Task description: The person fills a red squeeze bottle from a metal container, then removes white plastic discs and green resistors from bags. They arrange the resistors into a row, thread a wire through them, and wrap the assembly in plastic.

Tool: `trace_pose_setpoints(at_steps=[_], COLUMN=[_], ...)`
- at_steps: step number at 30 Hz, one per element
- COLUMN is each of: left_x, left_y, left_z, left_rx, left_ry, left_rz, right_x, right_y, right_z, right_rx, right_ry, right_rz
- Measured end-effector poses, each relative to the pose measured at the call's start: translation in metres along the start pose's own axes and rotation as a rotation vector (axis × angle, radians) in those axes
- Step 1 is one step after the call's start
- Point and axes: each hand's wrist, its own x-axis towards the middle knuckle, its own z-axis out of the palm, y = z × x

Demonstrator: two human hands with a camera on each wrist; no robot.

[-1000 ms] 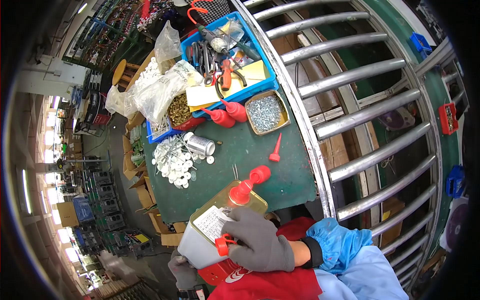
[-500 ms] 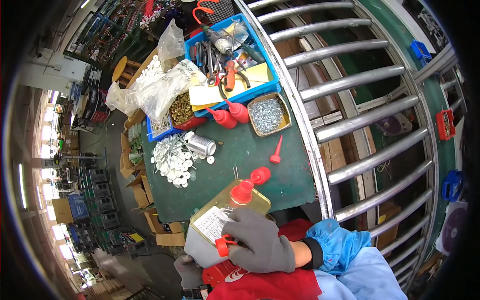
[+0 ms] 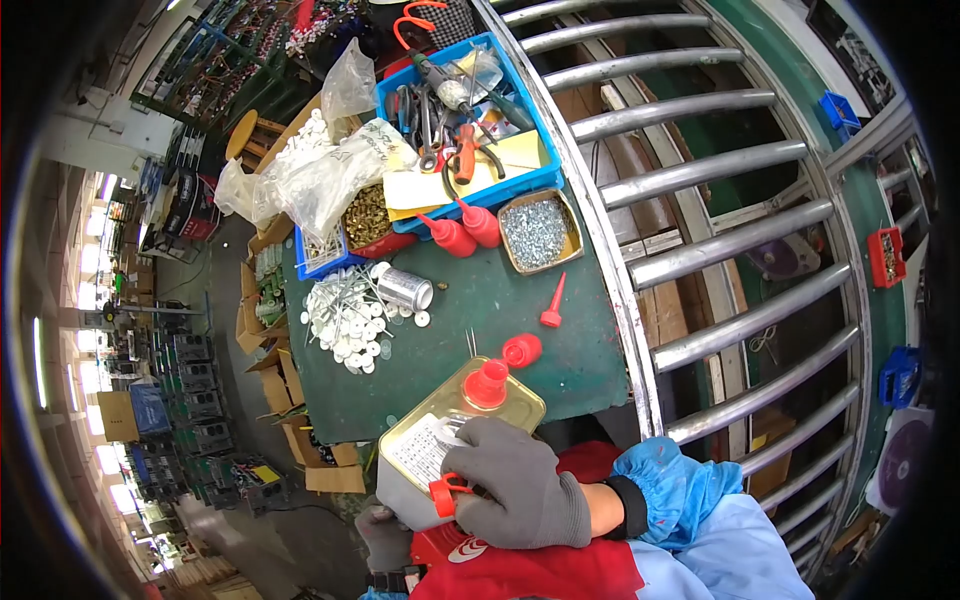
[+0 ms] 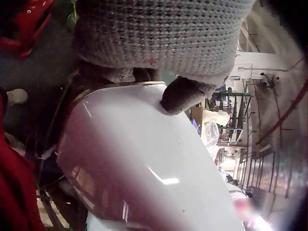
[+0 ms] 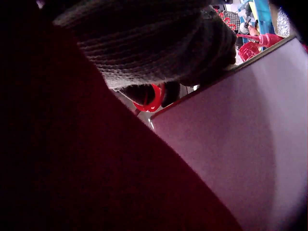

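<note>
A rectangular metal can (image 3: 420, 450) with a white label is held tilted at the near edge of the green table (image 3: 500, 300). Its mouth end meets a red squeeze bottle (image 3: 487, 383) standing there. My right hand (image 3: 515, 480), in a grey glove, grips the can's upper end beside a red cap ring (image 3: 445, 492). My left hand (image 3: 385, 535), also gloved, holds the can from underneath. The left wrist view shows a fingertip (image 4: 180, 96) pressing the shiny can wall (image 4: 144, 173). In the right wrist view are the glove (image 5: 159, 43), the red ring (image 5: 149, 98) and the can (image 5: 240, 144).
Another red cap (image 3: 521, 350) and a loose red nozzle (image 3: 551, 305) lie near the bottle. Further back are white washers (image 3: 345, 320), a silver tin (image 3: 402, 288), two red bottles (image 3: 452, 237), a screw tray (image 3: 535, 228) and a blue tool bin (image 3: 480, 192). A roller conveyor (image 3: 720, 230) runs along the right.
The can and right hand have hardly moved. My left hand has slid a little to the right under the can.
</note>
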Motion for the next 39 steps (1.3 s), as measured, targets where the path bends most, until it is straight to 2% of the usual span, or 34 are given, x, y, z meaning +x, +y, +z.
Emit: trace_pose_setpoints(at_steps=[1, 3, 4, 6, 9, 12, 16, 18, 19, 21, 22, 26, 39], left_x=[0.004, 0.003, 0.004, 0.003, 0.006, 0.007, 0.004, 0.001, 0.002, -0.003, -0.005, -0.002, -0.003], left_y=[-0.01, -0.009, -0.006, -0.007, -0.024, -0.029, -0.023, -0.015, -0.015, -0.012, -0.012, -0.02, -0.026], left_z=[-0.011, -0.006, -0.003, 0.001, -0.013, -0.02, -0.026, -0.016, -0.007, 0.008, 0.011, -0.004, 0.006], left_rx=[0.207, 0.226, 0.038, -0.039, 0.131, 0.07, 0.503, 0.349, 0.028, -0.26, -0.226, -0.17, -0.169], left_ry=[0.013, 0.015, 0.003, 0.006, 0.03, 0.012, -0.108, -0.118, -0.071, 0.004, 0.03, -0.073, -0.101], left_rz=[0.109, 0.116, 0.016, -0.004, 0.123, 0.088, 0.219, 0.102, -0.052, -0.2, -0.193, -0.16, -0.173], right_x=[0.0, 0.0, 0.0, 0.0, -0.001, -0.001, -0.002, -0.001, -0.001, -0.001, -0.002, -0.001, -0.003], right_y=[0.0, -0.003, -0.004, -0.005, -0.006, -0.008, -0.006, -0.01, -0.011, -0.012, -0.012, -0.017, -0.027], right_z=[0.0, -0.001, -0.001, 0.0, 0.0, 0.0, 0.002, 0.0, 0.0, 0.001, 0.001, -0.001, 0.002], right_rx=[-0.003, -0.006, -0.008, -0.004, -0.007, -0.013, 0.016, -0.011, -0.023, -0.026, -0.028, -0.051, -0.05], right_ry=[0.005, -0.017, -0.029, -0.038, -0.051, -0.049, -0.033, -0.025, -0.022, -0.025, -0.027, -0.05, -0.05], right_rz=[-0.005, 0.01, 0.017, 0.017, 0.031, 0.039, 0.004, 0.017, 0.023, 0.022, 0.021, 0.023, -0.003])
